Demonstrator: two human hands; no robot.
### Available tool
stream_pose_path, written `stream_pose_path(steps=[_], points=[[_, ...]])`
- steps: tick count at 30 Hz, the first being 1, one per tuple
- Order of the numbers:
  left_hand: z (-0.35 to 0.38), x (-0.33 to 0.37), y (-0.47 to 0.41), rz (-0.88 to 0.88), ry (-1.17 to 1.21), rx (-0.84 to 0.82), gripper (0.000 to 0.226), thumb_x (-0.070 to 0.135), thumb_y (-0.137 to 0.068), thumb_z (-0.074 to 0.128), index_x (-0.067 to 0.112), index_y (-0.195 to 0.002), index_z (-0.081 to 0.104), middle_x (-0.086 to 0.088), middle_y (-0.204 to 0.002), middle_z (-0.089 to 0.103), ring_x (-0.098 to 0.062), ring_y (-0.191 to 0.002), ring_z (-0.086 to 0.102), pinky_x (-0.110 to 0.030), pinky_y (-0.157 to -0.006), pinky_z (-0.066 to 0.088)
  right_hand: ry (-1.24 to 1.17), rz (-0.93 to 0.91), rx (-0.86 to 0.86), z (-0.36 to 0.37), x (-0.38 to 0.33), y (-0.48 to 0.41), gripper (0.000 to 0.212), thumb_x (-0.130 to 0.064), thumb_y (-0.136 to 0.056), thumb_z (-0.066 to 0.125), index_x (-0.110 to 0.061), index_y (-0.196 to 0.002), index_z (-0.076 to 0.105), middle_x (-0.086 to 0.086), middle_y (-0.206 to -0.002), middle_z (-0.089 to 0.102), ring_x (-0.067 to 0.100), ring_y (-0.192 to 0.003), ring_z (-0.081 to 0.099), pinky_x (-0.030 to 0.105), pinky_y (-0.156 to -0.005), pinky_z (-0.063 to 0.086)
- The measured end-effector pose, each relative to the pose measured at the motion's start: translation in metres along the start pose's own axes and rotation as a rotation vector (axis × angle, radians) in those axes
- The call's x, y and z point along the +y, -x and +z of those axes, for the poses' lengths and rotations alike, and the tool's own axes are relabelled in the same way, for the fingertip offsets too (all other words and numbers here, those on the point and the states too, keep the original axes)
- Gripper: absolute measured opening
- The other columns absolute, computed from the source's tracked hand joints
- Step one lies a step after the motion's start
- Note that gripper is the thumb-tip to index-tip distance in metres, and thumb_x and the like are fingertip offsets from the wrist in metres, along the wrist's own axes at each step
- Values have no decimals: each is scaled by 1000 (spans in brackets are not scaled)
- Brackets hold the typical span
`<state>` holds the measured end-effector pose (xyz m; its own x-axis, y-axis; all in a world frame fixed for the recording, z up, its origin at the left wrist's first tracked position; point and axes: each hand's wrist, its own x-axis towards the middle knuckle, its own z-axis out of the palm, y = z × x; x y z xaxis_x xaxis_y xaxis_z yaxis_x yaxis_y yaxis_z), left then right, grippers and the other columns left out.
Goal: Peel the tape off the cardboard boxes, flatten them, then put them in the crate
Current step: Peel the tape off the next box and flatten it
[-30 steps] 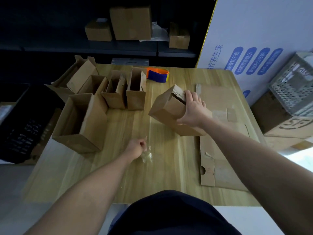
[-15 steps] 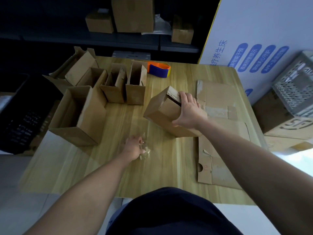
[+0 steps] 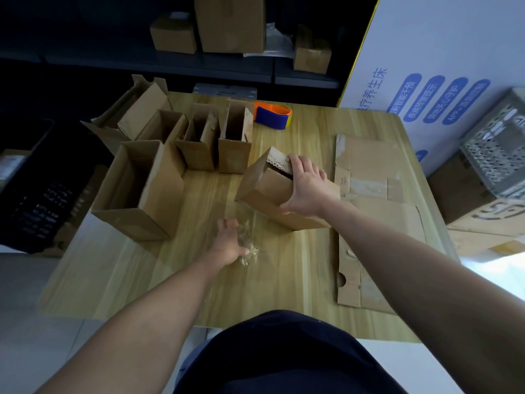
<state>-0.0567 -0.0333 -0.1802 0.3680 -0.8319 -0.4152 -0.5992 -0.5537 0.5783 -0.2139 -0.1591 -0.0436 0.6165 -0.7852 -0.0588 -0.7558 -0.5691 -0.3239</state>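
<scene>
A small cardboard box (image 3: 264,194) lies tilted on the wooden table (image 3: 284,280), its top flap partly lifted. My right hand (image 3: 305,189) grips this box from above, fingers over its top edge. My left hand (image 3: 228,243) rests on the table in front of the box, fingers spreading over a crumpled wad of clear tape (image 3: 247,248). Flattened cardboard sheets (image 3: 372,223) lie on the table's right side. A grey perforated crate (image 3: 500,149) stands at the far right, off the table.
Several open upright boxes (image 3: 142,189) stand at the table's left and back. An orange and blue tape dispenser (image 3: 272,116) sits at the back. A black crate (image 3: 34,200) is on the left, printed cartons (image 3: 483,217) on the right, shelf boxes behind.
My left hand has gone from closed on the tape wad to fingers spreading over it on the table. My right hand still holds the box.
</scene>
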Motion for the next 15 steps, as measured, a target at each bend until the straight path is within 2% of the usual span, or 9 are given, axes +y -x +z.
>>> stream_pose_path(steps=[3, 5, 8, 9, 10, 11, 12, 13, 15], points=[[-7, -5, 0, 31, 13, -6, 60, 18, -73, 80, 15, -124, 48, -7, -130, 23, -17, -99, 51, -19, -95, 38, 11, 11, -4, 2, -5, -2, 119, -40, -57, 81, -19, -147, 8, 5, -146, 23, 27, -135, 23, 54, -114, 15], [-13, -7, 1, 39, 8, -53, 60, 25, -77, 76, 17, -131, 50, -7, -135, 27, -21, -110, 50, -24, -102, 37, 17, 15, -6, 3, -8, -4, 118, -40, -57, 81, -19, -147, 7, 6, -146, 23, 27, -136, 22, 54, -114, 14], [-23, -8, 4, 53, 56, -112, 59, 27, -86, 67, 35, -139, 42, -5, -139, 43, -23, -114, 55, -28, -93, 45, 38, 12, -12, 4, -12, -5, 118, -40, -58, 81, -19, -148, 7, 6, -147, 22, 27, -136, 22, 54, -114, 13], [-26, -8, 5, 52, 84, -107, 58, 26, -88, 63, 40, -140, 39, -4, -140, 45, -21, -104, 60, -28, -84, 49, 45, 12, -15, 5, -14, -5, 118, -40, -58, 81, -18, -148, 7, 6, -147, 22, 27, -136, 22, 54, -114, 13], [-29, -8, 5, 51, 126, -82, 58, 24, -91, 60, 43, -140, 36, -4, -139, 47, -14, -84, 64, -26, -72, 52, 51, 15, -16, 5, -15, -6, 119, -40, -58, 81, -18, -148, 7, 6, -147, 22, 27, -136, 22, 54, -114, 13], [-33, -8, 5, 54, 187, -39, 56, 21, -93, 57, 44, -140, 36, -5, -137, 49, -8, -62, 59, -23, -60, 51, 54, 20, -16, 5, -16, -6, 119, -40, -58, 81, -18, -148, 6, 6, -147, 22, 27, -137, 21, 54, -115, 12], [-37, -6, 5, 64, 255, 15, 54, 17, -95, 53, 42, -140, 37, -6, -135, 52, -6, -51, 53, -22, -53, 50, 56, 27, -15, 5, -17, -6, 118, -40, -58, 81, -18, -148, 6, 6, -147, 22, 27, -137, 21, 54, -115, 12], [-42, -3, 5, 86, 320, 73, 50, 14, -96, 50, 37, -139, 40, -7, -133, 54, -8, -52, 57, -22, -54, 51, 55, 34, -11, 5, -17, -7, 118, -40, -59, 81, -18, -148, 7, 6, -147, 22, 27, -137, 21, 54, -115, 12], [-53, 7, 3, 149, 414, 223, 39, 12, -97, 48, 21, -135, 50, -13, -131, 56, -13, -79, 67, -19, -71, 52, 43, 51, -2, 4, -16, -7, 117, -39, -59, 80, -19, -147, 7, 6, -146, 23, 27, -137, 21, 53, -115, 12]])
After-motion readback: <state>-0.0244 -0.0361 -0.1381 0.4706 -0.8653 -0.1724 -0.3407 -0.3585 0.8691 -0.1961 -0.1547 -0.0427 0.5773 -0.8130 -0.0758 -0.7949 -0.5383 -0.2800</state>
